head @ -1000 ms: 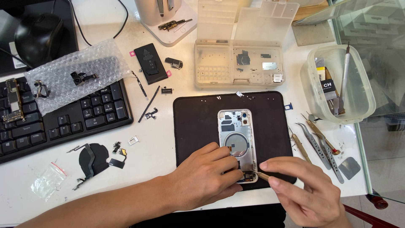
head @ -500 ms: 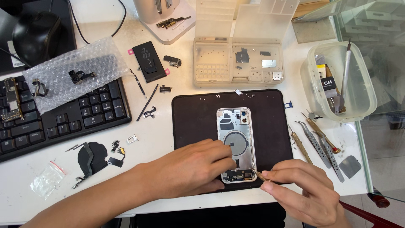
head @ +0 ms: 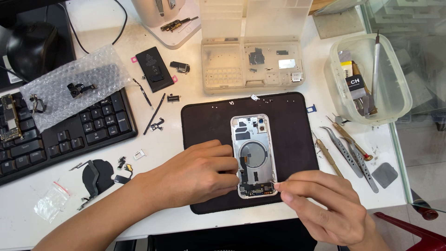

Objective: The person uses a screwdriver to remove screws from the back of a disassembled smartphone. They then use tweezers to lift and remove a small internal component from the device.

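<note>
An opened phone housing (head: 254,148) lies face-up on a black work mat (head: 292,125), with its round coil and small boards showing. My left hand (head: 195,174) rests on the mat, and its curled fingertips press against the housing's lower left edge. Beside the lower right corner, my right hand (head: 325,207) hovers with thumb and forefinger pinched together. Anything between those fingers is too small to see.
A clear parts organiser (head: 253,62) stands behind the mat. A plastic tub of tools (head: 367,79) and several tweezers (head: 348,151) are at the right, by the glass table edge. At the left are a keyboard (head: 69,132), bubble wrap (head: 69,83), a black battery (head: 154,69) and loose flex parts (head: 95,174).
My left fingertips have drawn back from over the housing's lower middle to its left edge. My right hand went from a pointing finger at the bottom to a pinch at the lower right corner.
</note>
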